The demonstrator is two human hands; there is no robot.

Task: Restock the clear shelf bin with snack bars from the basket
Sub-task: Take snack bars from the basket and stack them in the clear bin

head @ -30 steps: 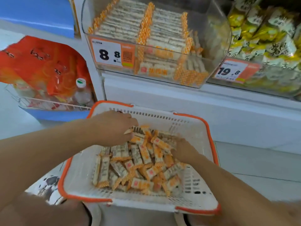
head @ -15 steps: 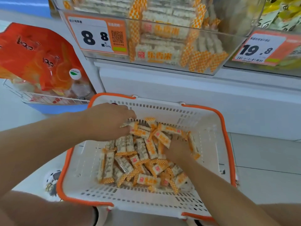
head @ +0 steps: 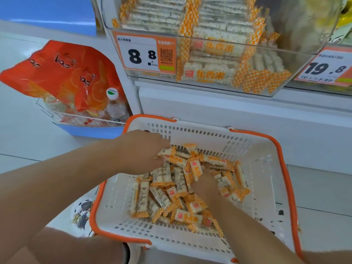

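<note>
A white basket with an orange rim sits low in front of me, holding a loose heap of several snack bars in white and orange checked wrappers. My left hand is at the heap's far left, its fingers curled round a few bars. My right hand is dug into the middle of the heap, fingers buried among bars. Above, the clear shelf bin holds neat rows of the same bars.
An 8.8 price tag fronts the bin; a 19.8 tag marks the bin to the right. At left a wire rack carries orange bags and a bottle. White cabinet front behind the basket.
The camera has dipped and moved closer to the shelf. My right hand has pushed further forward into the heap. My left hand stays at the far left of the pile on bars.
</note>
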